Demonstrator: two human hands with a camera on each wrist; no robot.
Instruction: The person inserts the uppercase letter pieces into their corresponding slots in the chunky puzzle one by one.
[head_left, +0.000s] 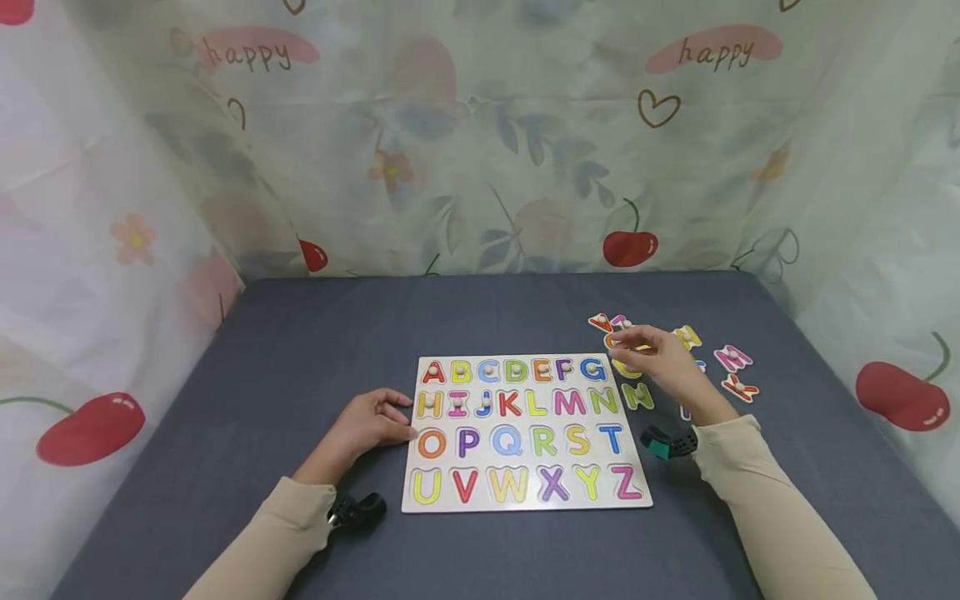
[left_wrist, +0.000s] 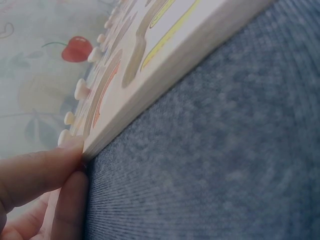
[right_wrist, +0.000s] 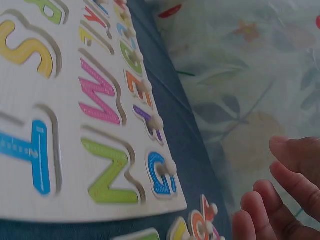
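1. Board (head_left: pixel 480 458) lies flat, our left hand (head_left: pixel 371 421) touching its left edge with relaxed fingers; a light brace should do.
2. Our right hand (head_left: pixel 660 358), fingers parted and empty, hovers by loose letters (head_left: pixel 637 397) near its far right corner.
3. We'd best pinch one knob (right_wrist: pixel 214 209) squarely, lifting level.

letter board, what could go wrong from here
Several loose letters lie bunched close by the board, so the right hand might nudge others while picking one up. The pink letter to the right of that hand could read as M or W, so it may be tried in the wrong place. The left hand touches only the board's left edge, so the board might slide if pressed hard.
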